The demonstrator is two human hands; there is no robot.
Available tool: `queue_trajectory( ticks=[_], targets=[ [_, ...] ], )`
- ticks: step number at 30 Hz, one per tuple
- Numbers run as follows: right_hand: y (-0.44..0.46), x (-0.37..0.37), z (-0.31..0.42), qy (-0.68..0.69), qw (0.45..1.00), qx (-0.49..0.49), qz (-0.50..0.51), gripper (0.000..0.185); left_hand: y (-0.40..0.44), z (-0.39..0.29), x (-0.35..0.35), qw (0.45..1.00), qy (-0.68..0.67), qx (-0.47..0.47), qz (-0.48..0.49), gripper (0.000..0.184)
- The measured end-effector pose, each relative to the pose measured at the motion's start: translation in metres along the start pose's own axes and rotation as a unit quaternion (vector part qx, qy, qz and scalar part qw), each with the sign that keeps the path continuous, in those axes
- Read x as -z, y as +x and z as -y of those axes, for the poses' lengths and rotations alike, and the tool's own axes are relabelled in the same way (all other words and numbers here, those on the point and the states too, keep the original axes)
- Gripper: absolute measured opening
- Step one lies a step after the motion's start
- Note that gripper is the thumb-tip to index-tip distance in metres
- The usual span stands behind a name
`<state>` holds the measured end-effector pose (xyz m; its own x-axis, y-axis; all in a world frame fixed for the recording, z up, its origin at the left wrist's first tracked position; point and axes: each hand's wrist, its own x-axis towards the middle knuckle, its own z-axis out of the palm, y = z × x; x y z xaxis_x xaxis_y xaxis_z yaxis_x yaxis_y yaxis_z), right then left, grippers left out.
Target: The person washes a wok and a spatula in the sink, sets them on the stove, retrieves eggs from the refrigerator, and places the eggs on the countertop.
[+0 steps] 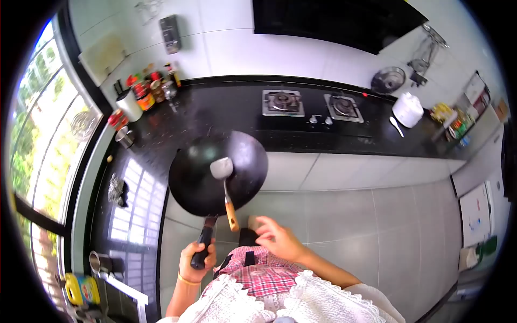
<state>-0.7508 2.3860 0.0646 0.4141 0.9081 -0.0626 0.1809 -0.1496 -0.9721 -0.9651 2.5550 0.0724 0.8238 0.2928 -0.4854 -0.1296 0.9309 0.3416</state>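
Note:
My left hand point(197, 261) is wrapped around the black handle of a dark wok point(188, 177), which is held up in front of me by the counter corner. In the wok lies a spatula point(221, 168) with a metal blade; its wooden handle sticks out over the near rim. To the right of that handle, my right hand point(278, 239) is in the air, its fingers loosely bent and apart, holding nothing. A small gap separates it from the spatula handle.
A black counter point(215, 110) carries two gas burners point(283, 101), a white pot-like container point(407, 110), a white spoon point(396, 127), sauce bottles point(144, 98) and a knife block point(129, 104). A faucet point(123, 286) and yellow bottle point(81, 289) are at lower left.

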Motion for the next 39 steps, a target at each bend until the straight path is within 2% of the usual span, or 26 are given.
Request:
queue_trajectory(
  ticks=[4,8,10,12,17,19,22,29,32,33,35,39],
  targets=[
    [0.001,0.062,-0.034,-0.042,0.990,-0.051,-0.127,0.032,0.109,-0.033,-0.040,0.996,0.006,0.065,0.054,0.033],
    [0.019,0.109,-0.061,-0.079,0.978,-0.116,-0.155,0.030,0.214,-0.067,-0.088,0.990,0.056,0.101,0.085,0.032],
    [0.036,0.129,-0.058,-0.084,0.963,-0.191,-0.167,0.029,0.267,-0.081,-0.108,0.987,0.067,0.116,0.092,0.032],
    [0.058,0.142,-0.068,-0.075,0.959,-0.197,-0.189,0.029,0.316,-0.095,-0.126,0.982,0.088,0.126,0.113,0.036],
    [0.105,0.165,-0.070,-0.061,0.944,-0.220,-0.239,0.027,0.417,-0.117,-0.171,0.975,0.118,0.141,0.127,0.030],
    [0.115,0.171,-0.069,-0.099,0.935,-0.232,-0.251,0.027,0.452,-0.119,-0.180,0.973,0.079,0.166,0.137,0.028],
    [0.122,0.179,-0.065,-0.111,0.923,-0.287,-0.231,0.029,0.484,-0.119,-0.191,0.971,0.073,0.172,0.150,0.027],
    [0.138,0.201,-0.074,-0.117,0.912,-0.321,-0.226,0.030,0.509,-0.109,-0.196,0.975,0.088,0.149,0.143,0.031],
    [0.142,0.206,-0.100,-0.140,0.932,-0.285,-0.173,0.031,0.510,-0.105,-0.210,0.976,0.111,0.135,0.126,0.032],
    [0.142,0.207,-0.099,-0.135,0.925,-0.296,-0.198,0.031,0.511,-0.103,-0.214,0.978,0.109,0.132,0.121,0.032],
    [0.142,0.213,-0.099,-0.140,0.936,-0.278,-0.166,0.032,0.510,-0.095,-0.218,0.977,0.117,0.124,0.130,0.032],
    [0.116,0.221,-0.113,-0.131,0.927,-0.302,-0.181,0.033,0.512,-0.085,-0.223,0.977,0.140,0.109,0.115,0.033]
  ],
)
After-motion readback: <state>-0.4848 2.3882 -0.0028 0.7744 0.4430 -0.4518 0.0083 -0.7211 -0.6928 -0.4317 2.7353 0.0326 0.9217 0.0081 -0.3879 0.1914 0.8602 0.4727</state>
